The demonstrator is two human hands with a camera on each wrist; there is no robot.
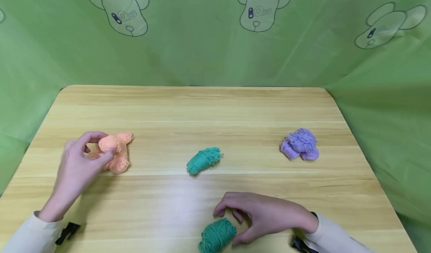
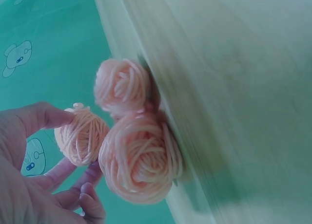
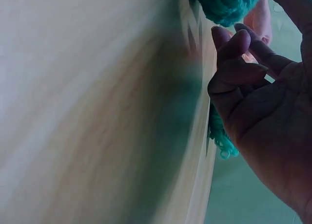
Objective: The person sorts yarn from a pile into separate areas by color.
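At the left of the table, my left hand (image 1: pixel 75 163) pinches a peach yarn ball (image 1: pixel 109 143) between thumb and fingers. That ball sits on top of more peach yarn balls (image 1: pixel 119 166); in the left wrist view it is beside two larger peach balls (image 2: pixel 141 160). Near the front edge, my right hand (image 1: pixel 262 212) arches over the right side of a dark green yarn ball (image 1: pixel 218 235), fingers bent and spread. A gap shows between them in the head view. Its fingers also appear close to the green ball (image 3: pixel 228 5) in the right wrist view.
A teal yarn skein (image 1: pixel 203 161) lies mid-table between the hands. Toward the right, purple yarn balls (image 1: pixel 301 144) are piled together. Behind the wooden table (image 1: pixel 235 107) hangs a green curtain (image 1: pixel 195 51) with printed animal heads.
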